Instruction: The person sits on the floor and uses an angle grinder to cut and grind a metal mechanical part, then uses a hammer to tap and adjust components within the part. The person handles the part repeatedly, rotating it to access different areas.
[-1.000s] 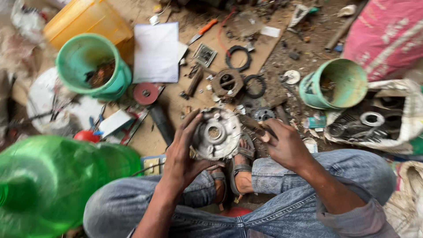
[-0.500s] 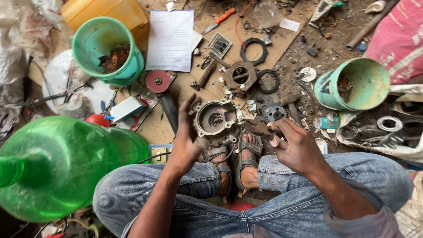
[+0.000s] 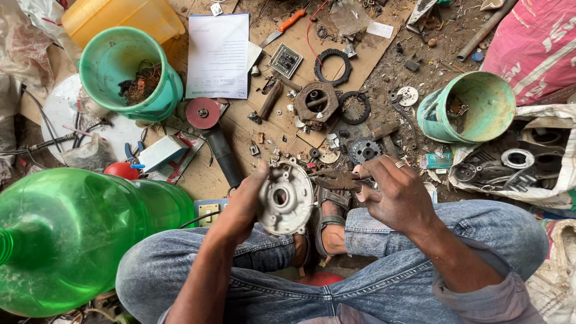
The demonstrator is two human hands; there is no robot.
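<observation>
A round grey metal housing is clamped in the left hand, fingers wrapped on its rim and its open face turned up, likely for inspection. At its three o'clock, the right hand is closed around dark pliers, tip aimed at the housing. Loose rings and a gear are spread at twelve o'clock, within reach on cardboard.
</observation>
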